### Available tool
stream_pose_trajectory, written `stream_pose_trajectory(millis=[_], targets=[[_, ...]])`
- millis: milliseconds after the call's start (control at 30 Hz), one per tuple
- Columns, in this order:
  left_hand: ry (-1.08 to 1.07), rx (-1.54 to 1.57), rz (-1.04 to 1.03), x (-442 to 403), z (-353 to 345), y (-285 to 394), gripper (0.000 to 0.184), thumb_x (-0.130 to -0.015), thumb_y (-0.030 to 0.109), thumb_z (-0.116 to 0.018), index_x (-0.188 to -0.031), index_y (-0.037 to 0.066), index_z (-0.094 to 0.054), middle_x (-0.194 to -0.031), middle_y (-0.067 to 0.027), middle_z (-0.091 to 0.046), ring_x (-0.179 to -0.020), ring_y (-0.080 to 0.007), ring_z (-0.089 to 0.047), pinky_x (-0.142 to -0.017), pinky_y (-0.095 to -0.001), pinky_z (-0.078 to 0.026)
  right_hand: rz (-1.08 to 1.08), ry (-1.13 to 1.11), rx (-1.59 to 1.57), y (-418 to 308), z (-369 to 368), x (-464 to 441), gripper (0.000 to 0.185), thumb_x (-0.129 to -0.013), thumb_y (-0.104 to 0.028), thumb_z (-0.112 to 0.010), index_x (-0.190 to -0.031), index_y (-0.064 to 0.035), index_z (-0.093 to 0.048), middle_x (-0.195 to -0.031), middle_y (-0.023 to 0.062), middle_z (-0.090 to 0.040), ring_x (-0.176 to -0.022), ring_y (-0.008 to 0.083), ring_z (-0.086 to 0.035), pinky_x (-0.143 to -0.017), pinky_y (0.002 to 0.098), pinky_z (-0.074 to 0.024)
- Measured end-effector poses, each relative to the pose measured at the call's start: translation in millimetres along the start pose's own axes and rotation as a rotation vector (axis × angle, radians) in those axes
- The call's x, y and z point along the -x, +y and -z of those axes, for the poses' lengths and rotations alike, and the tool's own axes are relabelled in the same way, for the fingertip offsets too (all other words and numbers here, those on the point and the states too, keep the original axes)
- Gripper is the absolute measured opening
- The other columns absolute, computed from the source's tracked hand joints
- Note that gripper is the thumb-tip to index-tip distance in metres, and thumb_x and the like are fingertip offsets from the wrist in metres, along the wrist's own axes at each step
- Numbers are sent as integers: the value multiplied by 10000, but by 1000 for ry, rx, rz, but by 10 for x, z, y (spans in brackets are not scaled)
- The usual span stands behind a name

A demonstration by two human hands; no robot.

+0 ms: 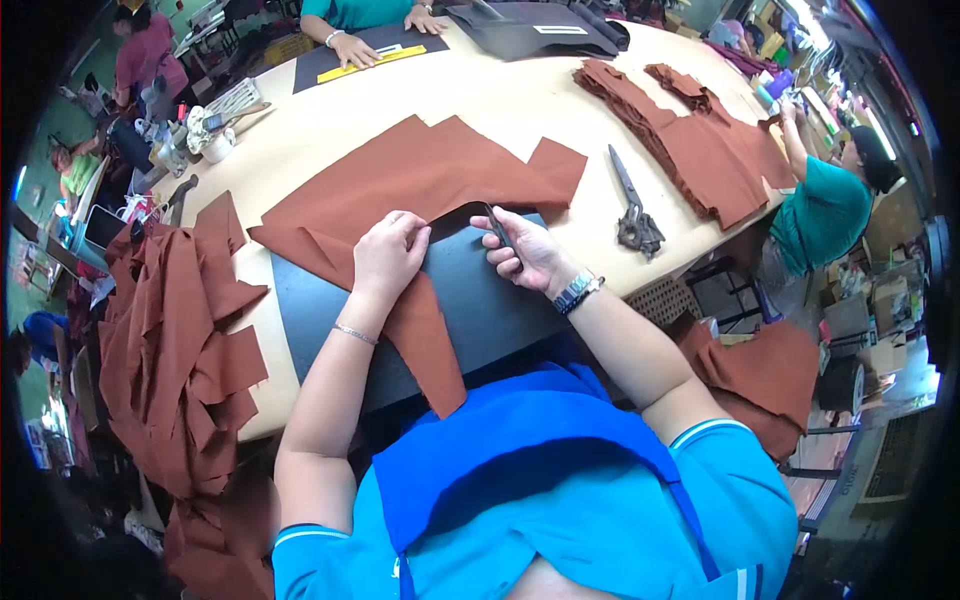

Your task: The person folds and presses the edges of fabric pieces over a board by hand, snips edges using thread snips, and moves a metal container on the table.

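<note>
The left hand pinches one angular, matte rust cloth near the bench's front edge; the half-curled right hand grips one slim black tool. Beneath lies one smooth board; rightward, one metal shears.

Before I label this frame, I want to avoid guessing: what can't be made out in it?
All in the head view:
- What the left hand pinches, if anything: its own fingers hide it.
- The full shape of the black tool: the right hand partly covers it.
- Part of the board: brown cloth lies over it.
- The label's print: too small.
- The head of the person opposite: cut off by the top edge.
</note>
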State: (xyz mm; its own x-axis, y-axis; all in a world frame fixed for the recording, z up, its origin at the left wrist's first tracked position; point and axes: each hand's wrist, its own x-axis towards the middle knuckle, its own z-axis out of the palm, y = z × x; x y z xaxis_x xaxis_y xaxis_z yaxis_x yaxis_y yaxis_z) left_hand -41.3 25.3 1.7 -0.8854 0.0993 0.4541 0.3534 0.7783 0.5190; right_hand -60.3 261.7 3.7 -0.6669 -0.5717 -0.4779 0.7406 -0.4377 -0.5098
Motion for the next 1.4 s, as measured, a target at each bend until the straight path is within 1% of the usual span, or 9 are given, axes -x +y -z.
stream_pose_trajectory(millis=[167, 267, 367, 633, 733, 967, 1067, 1267, 1400], targets=[[77, -6, -21, 45, 7, -49, 111, -873, 200, -694, -912, 97, -714, -950, -37, -711, -716, -205, -687, -667, -315, -552, -69, -30, -81, 29, -114, -179, 335, -1046, -404, -448, -1128, -105, -575, -743, -31, -506, -522, 28, -387, -397, 143, -328], [58, -3, 2, 44, 17, -26, 107, -873, 199, -694, -910, 101, -714, -953, -37, -713, -736, -207, -694, -672, -317, -555, -45, 38, -115, 73, -185, -219, 358, -1050, -399, -447, -1144, -82, -584, -734, -24, -494, -512, 29, -374, -384, 137, -316], [70, 4, -5, 60, 21, -42, 103, -872, 199, -695, -907, 103, -713, -954, -35, -713, -753, -213, -697, -677, -321, -557, 62, 8, -158, 118, -185, -264, 354, -1043, -403, -463, -1136, -85, -585, -714, -21, -492, -506, 33, -371, -378, 145, -308], [92, -4, 7, 54, 43, -51, 116, -869, 215, -695, -906, 107, -716, -955, -33, -715, -806, -236, -700, -703, -342, -560, 64, 23, -57, 156, -201, -202, 331, -1023, -407, -469, -1091, -101, -576, -685, -31, -471, -492, 47, -367, -378, 175, -288], [114, -11, -17, 59, 7, -83, 96, -866, 210, -675, -881, 119, -701, -930, -19, -701, -793, -234, -692, -692, -359, -558, 69, 31, -69, 136, -193, -222, 329, -1026, -401, -461, -1090, -99, -574, -678, -30, -464, -486, 47, -362, -373, 176, -285], [88, -37, -16, 62, 15, -86, 115, -863, 220, -697, -894, 110, -717, -947, -27, -715, -794, -227, -702, -692, -336, -560, 84, 7, -114, 123, -151, -294, 307, -1049, -373, -445, -1103, -95, -564, -676, -29, -459, -490, 43, -362, -373, 167, -280], [95, -34, -18, 65, 3, -100, 115, -862, 221, -697, -894, 113, -718, -948, -23, -716, -788, -224, -701, -686, -335, -560, 134, 38, -91, 162, -139, -278, 309, -1036, -363, -493, -1128, -82, -582, -688, -31, -458, -489, 31, -350, -361, 151, -267], [88, -29, -14, 66, 4, -104, 110, -859, 220, -700, -894, 117, -720, -949, -14, -716, -762, -206, -699, -673, -326, -560, 79, 6, -67, 165, -190, -199, 315, -1042, -388, -480, -1115, -88, -544, -680, -33, -434, -500, 36, -355, -383, 159, -278], [91, -36, -21, 65, -9, -110, 112, -859, 222, -700, -893, 118, -720, -950, -14, -715, -737, -198, -696, -669, -322, -560, 111, 21, -55, 148, -166, -301, 326, -1039, -397, -484, -1122, -88, -545, -687, -34, -438, -501, 35, -352, -387, 162, -274]])
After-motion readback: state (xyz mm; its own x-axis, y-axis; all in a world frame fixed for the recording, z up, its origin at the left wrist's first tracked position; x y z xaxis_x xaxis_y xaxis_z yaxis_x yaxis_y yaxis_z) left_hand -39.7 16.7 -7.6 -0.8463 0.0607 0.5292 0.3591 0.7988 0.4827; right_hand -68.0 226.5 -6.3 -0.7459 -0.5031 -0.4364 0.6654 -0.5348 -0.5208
